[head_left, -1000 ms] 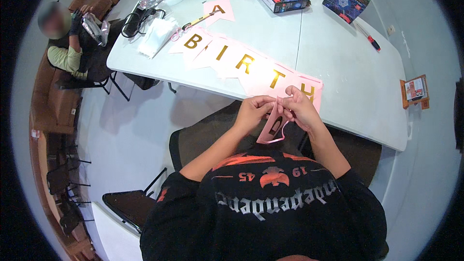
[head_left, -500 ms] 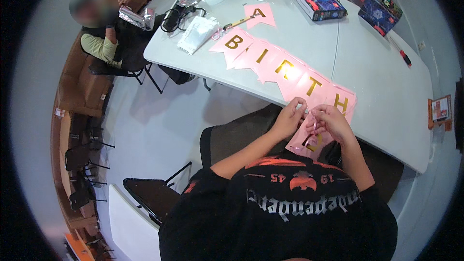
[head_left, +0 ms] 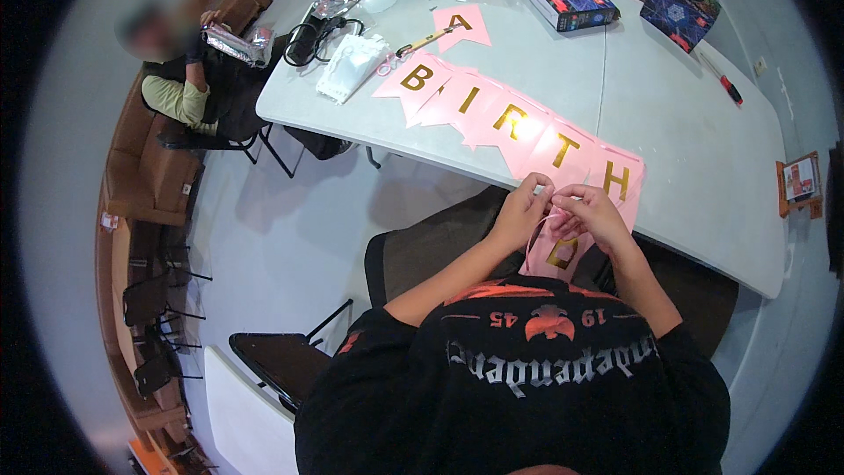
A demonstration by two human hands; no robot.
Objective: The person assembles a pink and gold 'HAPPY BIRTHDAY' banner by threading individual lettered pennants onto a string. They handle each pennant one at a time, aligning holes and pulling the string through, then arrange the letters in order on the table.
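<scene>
L hand (head_left: 520,215) & R hand (head_left: 600,218) pinch narrow pink ribbon (head_left: 529,242) above pink gold-lettered paper pennant (head_left: 563,252), by white rectangular bench (head_left: 694,167)'s near edge. Best: short grip, ribbon untwisted, pennant uncreased.

Lounge-like room with brown sofas (head_left: 163,154)

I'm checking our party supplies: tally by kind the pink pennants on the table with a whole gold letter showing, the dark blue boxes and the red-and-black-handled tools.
Pink pennants: 6
Dark blue boxes: 2
Red-and-black-handled tool: 1
Total: 9
</scene>
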